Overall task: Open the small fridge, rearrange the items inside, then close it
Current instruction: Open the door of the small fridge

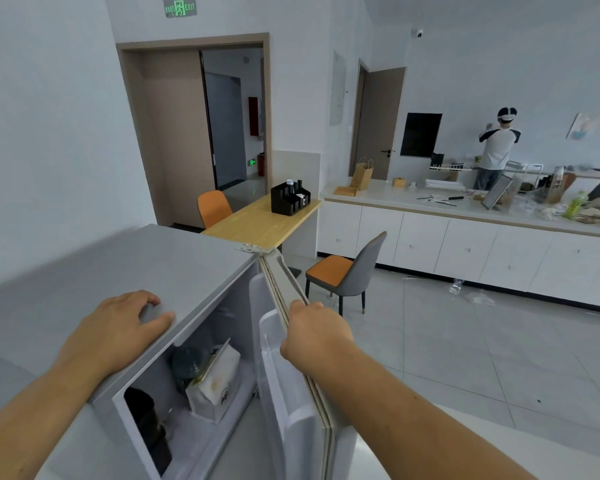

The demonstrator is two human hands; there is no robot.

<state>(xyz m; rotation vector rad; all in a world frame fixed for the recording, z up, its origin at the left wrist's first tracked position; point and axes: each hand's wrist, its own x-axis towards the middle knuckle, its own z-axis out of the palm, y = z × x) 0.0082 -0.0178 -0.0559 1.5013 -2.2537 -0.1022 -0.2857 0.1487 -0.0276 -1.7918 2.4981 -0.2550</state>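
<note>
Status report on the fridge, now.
Left hand flat on fridge top. Right hand gripping open door edge. White bag and dark items inside. Nothing blocking the door.

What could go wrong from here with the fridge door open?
1. The fridge door swings toward the grey chair; opened wider, it might hit it.
2. The white bag leans tilted inside against the dark bottle and could topple when moved.
3. The right hand grips the door's seal edge, so fingers could get pinched on closing.
</note>
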